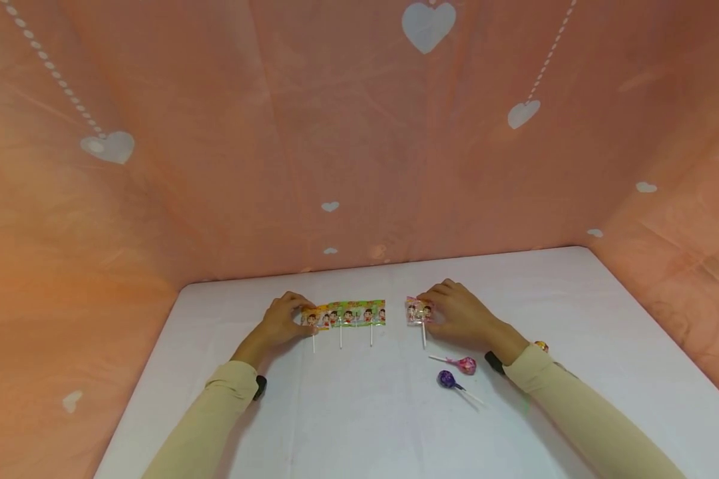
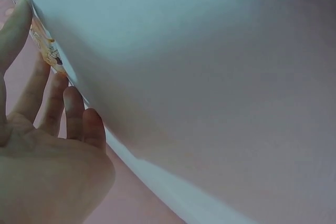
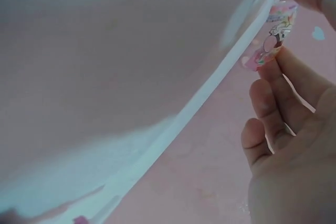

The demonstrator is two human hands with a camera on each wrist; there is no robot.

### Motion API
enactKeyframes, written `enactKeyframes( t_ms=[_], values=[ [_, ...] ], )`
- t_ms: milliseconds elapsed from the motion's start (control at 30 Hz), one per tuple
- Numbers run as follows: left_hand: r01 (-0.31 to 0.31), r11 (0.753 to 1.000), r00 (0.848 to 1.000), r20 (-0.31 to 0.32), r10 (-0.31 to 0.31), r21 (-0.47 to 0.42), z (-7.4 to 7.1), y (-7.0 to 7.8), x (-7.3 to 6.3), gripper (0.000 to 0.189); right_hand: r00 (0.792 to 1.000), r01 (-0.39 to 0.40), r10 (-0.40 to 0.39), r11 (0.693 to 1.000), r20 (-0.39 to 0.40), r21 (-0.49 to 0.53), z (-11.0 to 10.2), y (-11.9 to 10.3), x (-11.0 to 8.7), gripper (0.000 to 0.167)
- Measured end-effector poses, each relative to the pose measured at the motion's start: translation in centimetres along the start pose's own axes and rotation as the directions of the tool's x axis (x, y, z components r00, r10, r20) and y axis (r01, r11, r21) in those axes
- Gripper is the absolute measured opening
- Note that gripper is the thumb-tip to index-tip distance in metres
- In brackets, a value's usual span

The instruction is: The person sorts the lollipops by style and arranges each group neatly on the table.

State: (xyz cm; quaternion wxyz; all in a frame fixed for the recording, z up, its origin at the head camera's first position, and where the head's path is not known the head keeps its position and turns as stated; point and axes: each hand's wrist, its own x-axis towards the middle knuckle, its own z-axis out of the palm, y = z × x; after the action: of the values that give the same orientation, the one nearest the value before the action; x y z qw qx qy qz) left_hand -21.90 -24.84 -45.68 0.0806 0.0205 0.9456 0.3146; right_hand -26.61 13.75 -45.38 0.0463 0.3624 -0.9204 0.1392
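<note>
In the head view my left hand (image 1: 283, 320) is at the left end of a row of flat-wrapped lollipops, thumb and forefinger on opposite edges of the orange-wrapped lollipop (image 1: 311, 318). Next to it lie two green-wrapped lollipops (image 1: 349, 314), their sticks pointing toward me. Farther right, across a gap, my right hand (image 1: 461, 315) holds a pink-wrapped lollipop (image 1: 418, 311) by its wrapper, stick downward. The right wrist view shows the pink wrapper (image 3: 273, 38) between thumb and fingers. In the left wrist view only part of the orange wrapper (image 2: 48, 48) shows beside the fingers.
Below the right hand lie a pink ball lollipop (image 1: 467, 365) and a purple ball lollipop (image 1: 446, 379) on the white table (image 1: 347, 419). An orange-yellow candy (image 1: 541, 346) is partly hidden behind the right sleeve. A peach curtain (image 1: 359, 133) with hearts borders the table.
</note>
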Motion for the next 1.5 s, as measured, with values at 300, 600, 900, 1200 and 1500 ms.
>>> enactKeyframes(
  t_ms=[300, 600, 900, 1200, 1500],
  values=[
    [-0.015, 1.0, 1.0, -0.004, 0.015, -0.012, -0.1, 0.0, -0.2, 0.046, 1.0, 0.014, -0.014, 1.0, 0.025, 0.0, 0.6, -0.6, 0.9, 0.051],
    [-0.037, 0.999, 0.999, -0.006, 0.037, 0.0, 0.0, -0.1, -0.2, 0.047, 0.998, 0.031, -0.032, 0.999, 0.06, 0.015, 0.9, -0.8, 1.9, 0.054],
    [-0.024, 1.0, 1.0, -0.005, 0.024, -0.011, -0.1, 0.1, -0.2, 0.046, 0.993, 0.051, -0.056, 0.998, 0.107, 0.048, 1.0, -1.0, 2.6, 0.055],
    [-0.023, 1.0, 1.0, -0.01, 0.023, -0.011, -0.2, 0.0, -0.2, 0.047, 0.989, 0.07, -0.076, 0.996, 0.124, 0.055, 1.1, -1.3, 2.7, 0.055],
    [-0.017, 1.0, 1.0, -0.007, 0.017, -0.007, -0.1, 0.0, -0.1, 0.048, 0.985, 0.095, -0.102, 0.994, 0.14, 0.058, 1.3, -1.2, 2.9, 0.057]
  ],
)
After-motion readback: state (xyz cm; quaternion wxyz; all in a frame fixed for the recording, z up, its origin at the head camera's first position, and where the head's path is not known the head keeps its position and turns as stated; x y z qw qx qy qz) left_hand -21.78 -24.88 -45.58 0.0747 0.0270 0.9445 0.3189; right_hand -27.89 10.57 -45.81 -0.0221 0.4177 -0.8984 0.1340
